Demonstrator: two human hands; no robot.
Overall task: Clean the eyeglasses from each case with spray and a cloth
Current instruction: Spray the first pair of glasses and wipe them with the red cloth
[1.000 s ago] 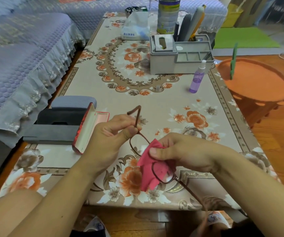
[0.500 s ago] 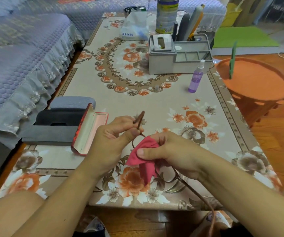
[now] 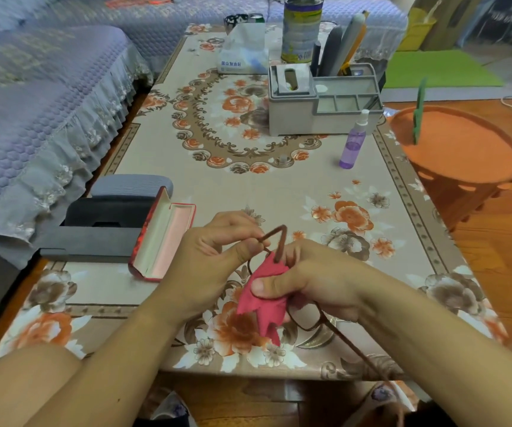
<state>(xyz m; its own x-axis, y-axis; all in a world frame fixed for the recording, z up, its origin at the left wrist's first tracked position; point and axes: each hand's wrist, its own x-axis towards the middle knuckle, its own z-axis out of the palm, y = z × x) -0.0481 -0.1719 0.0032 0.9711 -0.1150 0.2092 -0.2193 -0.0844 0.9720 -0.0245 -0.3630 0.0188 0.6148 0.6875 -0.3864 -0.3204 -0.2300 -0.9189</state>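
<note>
Both hands grip: left hand [image 3: 214, 257] fingers pinch the eyeglasses [image 3: 305, 320], right hand [image 3: 316, 285] clamps the red cloth [image 3: 264, 306].

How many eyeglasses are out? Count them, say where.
1. The brown eyeglasses are held in both hands: the left hand pinches one temple, the right hand presses the red cloth to a lens. More may be hidden in the closed grey case at left.

Soft, even indoor light; edges bow and blur (wide lens).
</note>
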